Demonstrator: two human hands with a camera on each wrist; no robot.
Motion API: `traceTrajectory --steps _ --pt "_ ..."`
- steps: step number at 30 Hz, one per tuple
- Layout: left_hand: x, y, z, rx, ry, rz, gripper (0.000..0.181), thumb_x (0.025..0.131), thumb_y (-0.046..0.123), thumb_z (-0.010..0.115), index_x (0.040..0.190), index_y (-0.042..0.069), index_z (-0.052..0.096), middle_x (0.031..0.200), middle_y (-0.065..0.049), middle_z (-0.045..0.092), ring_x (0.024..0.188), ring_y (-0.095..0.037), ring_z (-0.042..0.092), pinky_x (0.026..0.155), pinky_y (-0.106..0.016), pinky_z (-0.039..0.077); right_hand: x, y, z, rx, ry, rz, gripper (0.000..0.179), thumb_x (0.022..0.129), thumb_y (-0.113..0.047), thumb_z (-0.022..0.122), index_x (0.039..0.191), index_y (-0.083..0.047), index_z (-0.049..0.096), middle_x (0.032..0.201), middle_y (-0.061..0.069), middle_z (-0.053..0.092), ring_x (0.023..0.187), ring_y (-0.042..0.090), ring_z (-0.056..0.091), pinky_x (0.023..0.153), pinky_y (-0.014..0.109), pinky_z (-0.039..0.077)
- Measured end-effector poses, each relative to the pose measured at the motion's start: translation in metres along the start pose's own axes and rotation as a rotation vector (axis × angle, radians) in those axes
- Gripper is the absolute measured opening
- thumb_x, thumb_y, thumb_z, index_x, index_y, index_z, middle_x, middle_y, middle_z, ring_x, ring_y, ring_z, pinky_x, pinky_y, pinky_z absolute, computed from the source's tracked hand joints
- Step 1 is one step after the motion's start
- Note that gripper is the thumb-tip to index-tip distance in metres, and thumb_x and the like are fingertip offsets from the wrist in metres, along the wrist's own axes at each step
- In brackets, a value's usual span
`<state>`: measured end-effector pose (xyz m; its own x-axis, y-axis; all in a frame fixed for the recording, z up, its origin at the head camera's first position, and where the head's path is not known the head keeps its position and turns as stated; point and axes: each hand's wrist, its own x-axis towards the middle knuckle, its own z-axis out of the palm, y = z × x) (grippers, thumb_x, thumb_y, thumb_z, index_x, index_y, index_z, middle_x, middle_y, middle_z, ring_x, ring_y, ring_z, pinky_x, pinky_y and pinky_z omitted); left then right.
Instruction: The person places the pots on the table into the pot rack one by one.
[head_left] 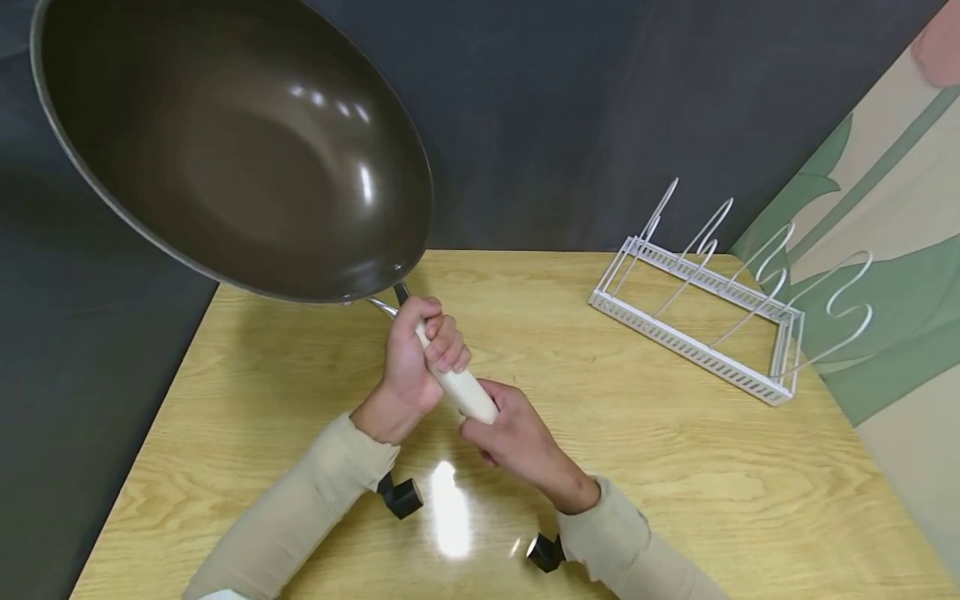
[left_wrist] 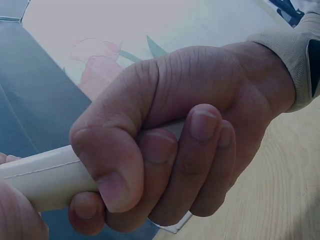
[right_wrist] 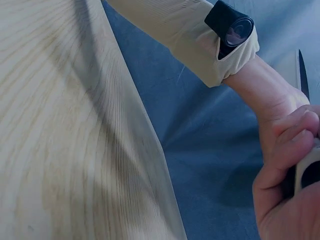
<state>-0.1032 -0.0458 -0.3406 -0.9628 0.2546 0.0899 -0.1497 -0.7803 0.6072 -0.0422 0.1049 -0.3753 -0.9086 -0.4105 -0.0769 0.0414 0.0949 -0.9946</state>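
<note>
A large deep wok with a dark brown, glossy inside is held up over the back left of the table, its bowl tilted towards the head camera. Its cream handle slopes down to the right. My left hand grips the handle near the bowl, fingers curled round it. Further down, my right hand holds the handle's end. In the left wrist view, the right hand wraps the handle with thumb and fingers. The right wrist view shows the handle's end by the palm, partly hidden.
A white wire rack with upright looped dividers stands at the back right of the wooden table. Dark cloth lies behind and to the left. A wall with a flower print borders the right side.
</note>
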Motion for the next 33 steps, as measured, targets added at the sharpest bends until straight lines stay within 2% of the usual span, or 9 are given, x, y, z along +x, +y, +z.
traceTrajectory --steps 7,12,23,33 --pt "0.001 0.002 0.009 0.037 -0.024 -0.015 0.036 0.096 0.014 0.034 0.061 0.022 0.036 0.043 0.011 0.038 0.036 -0.003 0.036 0.041 -0.020 0.030 -0.002 0.001 0.001 0.023 0.024 -0.052 0.024 0.082 0.003 0.059 0.105 0.009 0.059 0.061 0.002 0.051 0.042 0.010 0.045 0.037 0.023 0.039" --pt "0.003 0.001 0.018 0.061 -0.042 -0.035 0.035 0.094 0.014 0.035 0.060 0.022 0.035 0.043 0.011 0.037 0.036 -0.003 0.035 0.041 -0.020 0.030 -0.005 -0.002 0.000 0.037 0.061 -0.041 0.022 0.082 0.004 0.059 0.104 0.008 0.060 0.061 0.002 0.050 0.042 0.010 0.046 0.038 0.022 0.039" --pt "0.012 -0.010 0.035 0.075 -0.071 -0.125 0.035 0.093 0.015 0.037 0.058 0.022 0.034 0.043 0.011 0.036 0.036 -0.004 0.035 0.043 -0.021 0.030 -0.018 -0.006 -0.012 0.028 0.140 -0.024 0.013 0.083 0.005 0.059 0.096 0.006 0.056 0.060 0.006 0.051 0.041 0.010 0.045 0.038 0.021 0.038" --pt "0.020 -0.023 0.045 0.099 -0.062 -0.194 0.034 0.090 0.016 0.042 0.058 0.023 0.034 0.043 0.010 0.035 0.035 -0.004 0.035 0.043 -0.021 0.030 -0.028 -0.003 -0.017 0.047 0.196 -0.030 0.014 0.083 0.003 0.059 0.094 0.006 0.053 0.058 0.004 0.049 0.042 0.010 0.044 0.039 0.020 0.037"
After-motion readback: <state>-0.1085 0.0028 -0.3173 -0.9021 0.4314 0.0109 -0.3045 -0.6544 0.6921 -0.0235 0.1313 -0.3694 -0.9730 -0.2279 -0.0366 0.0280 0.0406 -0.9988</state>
